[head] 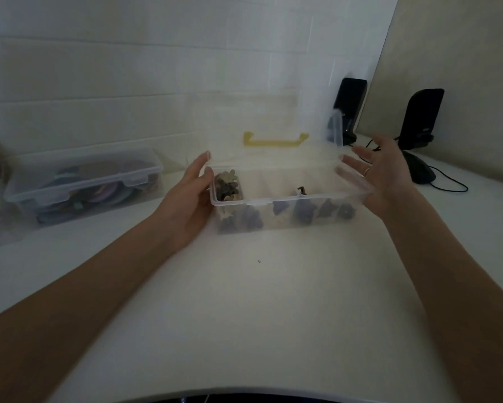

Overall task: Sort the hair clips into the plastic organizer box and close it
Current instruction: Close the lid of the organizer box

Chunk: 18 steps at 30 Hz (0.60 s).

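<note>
Both hands flank the organizer box [285, 205]: left hand [192, 199] touches its end, right hand [384, 175] hovers, each grip released. White counter [244, 301], tiled wall [128, 68] behind.

Home desk corner, white desktop [244, 301], two black speakers [349, 107], wired mouse [420, 171], tiled wall [128, 68]

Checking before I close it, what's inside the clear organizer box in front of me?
Hair clips fill the left compartment of the organizer box; dark clips show through its front wall. The blurred lid hides the back.
</note>
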Each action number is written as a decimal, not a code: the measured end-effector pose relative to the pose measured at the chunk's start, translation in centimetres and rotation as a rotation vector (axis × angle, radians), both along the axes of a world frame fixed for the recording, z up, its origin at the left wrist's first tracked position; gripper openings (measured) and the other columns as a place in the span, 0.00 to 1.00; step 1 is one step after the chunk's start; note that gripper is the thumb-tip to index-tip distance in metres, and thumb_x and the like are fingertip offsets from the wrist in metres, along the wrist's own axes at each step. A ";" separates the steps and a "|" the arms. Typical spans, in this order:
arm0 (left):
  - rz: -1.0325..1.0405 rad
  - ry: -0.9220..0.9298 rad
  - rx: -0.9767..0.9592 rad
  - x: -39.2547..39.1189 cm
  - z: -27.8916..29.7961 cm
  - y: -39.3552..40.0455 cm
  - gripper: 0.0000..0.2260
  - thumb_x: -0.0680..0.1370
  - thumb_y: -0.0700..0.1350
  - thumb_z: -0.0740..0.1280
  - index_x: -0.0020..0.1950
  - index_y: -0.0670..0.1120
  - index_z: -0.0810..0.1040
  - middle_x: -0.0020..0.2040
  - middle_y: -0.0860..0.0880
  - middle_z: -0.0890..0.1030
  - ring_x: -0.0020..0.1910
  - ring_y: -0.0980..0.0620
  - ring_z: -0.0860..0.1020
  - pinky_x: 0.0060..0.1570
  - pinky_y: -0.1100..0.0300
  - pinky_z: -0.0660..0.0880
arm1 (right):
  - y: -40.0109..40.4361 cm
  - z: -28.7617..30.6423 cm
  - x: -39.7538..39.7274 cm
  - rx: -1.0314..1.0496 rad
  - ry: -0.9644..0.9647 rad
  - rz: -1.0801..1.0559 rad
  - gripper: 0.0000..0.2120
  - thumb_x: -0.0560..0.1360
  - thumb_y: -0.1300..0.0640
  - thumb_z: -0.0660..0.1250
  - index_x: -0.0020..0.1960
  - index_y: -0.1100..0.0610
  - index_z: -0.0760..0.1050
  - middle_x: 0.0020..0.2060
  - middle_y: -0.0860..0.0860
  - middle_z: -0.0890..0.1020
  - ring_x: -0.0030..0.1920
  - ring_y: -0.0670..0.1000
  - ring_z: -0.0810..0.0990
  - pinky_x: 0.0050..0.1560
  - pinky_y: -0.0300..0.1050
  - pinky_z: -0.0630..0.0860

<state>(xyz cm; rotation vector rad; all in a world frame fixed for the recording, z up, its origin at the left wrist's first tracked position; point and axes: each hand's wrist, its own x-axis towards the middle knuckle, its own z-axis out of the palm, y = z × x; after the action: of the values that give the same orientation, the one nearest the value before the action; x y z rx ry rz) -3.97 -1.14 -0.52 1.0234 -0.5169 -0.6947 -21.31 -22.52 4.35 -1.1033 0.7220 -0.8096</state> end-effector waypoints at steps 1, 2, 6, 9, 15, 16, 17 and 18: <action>-0.014 -0.002 -0.024 0.0 0.2 0.1 0.17 0.83 0.41 0.54 0.71 0.51 0.66 0.63 0.47 0.77 0.57 0.50 0.78 0.51 0.60 0.76 | -0.1 -0.1 0.0 0.023 -0.027 0.019 0.21 0.77 0.42 0.56 0.59 0.56 0.74 0.56 0.51 0.80 0.57 0.53 0.80 0.49 0.48 0.77; -0.020 -0.020 -0.036 -0.1 0.3 0.1 0.16 0.83 0.39 0.53 0.68 0.52 0.69 0.58 0.47 0.79 0.52 0.50 0.79 0.47 0.61 0.78 | -0.3 -0.2 -0.1 0.045 -0.057 0.038 0.23 0.77 0.41 0.55 0.60 0.57 0.74 0.56 0.52 0.80 0.56 0.53 0.80 0.48 0.47 0.76; -0.006 -0.012 -0.049 -0.2 0.5 0.4 0.15 0.80 0.34 0.54 0.51 0.51 0.75 0.43 0.46 0.81 0.38 0.50 0.79 0.36 0.61 0.78 | -1.3 -1.1 -0.5 0.122 -0.192 0.092 0.29 0.76 0.35 0.48 0.60 0.54 0.75 0.56 0.53 0.81 0.59 0.56 0.77 0.61 0.55 0.70; -0.046 0.079 -0.077 0.0 1.0 0.6 0.10 0.79 0.41 0.56 0.47 0.48 0.77 0.40 0.47 0.80 0.39 0.49 0.78 0.43 0.57 0.74 | -1.6 -1.4 -0.6 0.168 -0.250 0.148 0.28 0.76 0.35 0.50 0.60 0.54 0.74 0.57 0.54 0.81 0.58 0.56 0.78 0.61 0.53 0.71; 0.003 -0.118 0.032 -1.6 1.1 0.2 0.11 0.78 0.36 0.60 0.55 0.52 0.68 0.41 0.49 0.78 0.32 0.57 0.79 0.33 0.66 0.76 | -1.0 -2.6 -0.9 -0.044 -0.014 0.405 0.07 0.77 0.54 0.61 0.44 0.55 0.75 0.32 0.49 0.80 0.32 0.49 0.80 0.33 0.39 0.77; -0.006 -0.119 0.028 -1.6 1.1 0.3 0.13 0.78 0.35 0.59 0.57 0.51 0.67 0.42 0.48 0.78 0.33 0.56 0.79 0.32 0.66 0.76 | -1.2 -2.7 -1.2 -0.056 0.007 0.437 0.08 0.77 0.53 0.61 0.43 0.54 0.75 0.32 0.49 0.80 0.33 0.50 0.80 0.33 0.41 0.76; -0.015 -0.120 0.023 -1.5 1.1 0.5 0.14 0.78 0.35 0.59 0.59 0.51 0.67 0.43 0.48 0.77 0.34 0.56 0.79 0.32 0.66 0.76 | -1.3 -2.7 -1.3 -0.062 0.016 0.464 0.09 0.77 0.52 0.61 0.43 0.55 0.76 0.32 0.49 0.81 0.34 0.51 0.80 0.35 0.43 0.75; -0.023 -0.124 0.021 -1.5 1.2 0.5 0.14 0.78 0.35 0.59 0.60 0.51 0.67 0.44 0.48 0.77 0.35 0.55 0.79 0.33 0.65 0.77 | -1.5 -2.7 -1.4 -0.064 0.015 0.471 0.08 0.77 0.52 0.61 0.46 0.55 0.76 0.34 0.50 0.81 0.36 0.52 0.80 0.37 0.46 0.74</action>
<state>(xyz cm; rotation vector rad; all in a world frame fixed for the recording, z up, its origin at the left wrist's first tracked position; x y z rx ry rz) -5.43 -0.60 0.67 1.0862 -0.6306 -0.6611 -22.68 -24.05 1.65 -1.2737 0.4225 -0.4238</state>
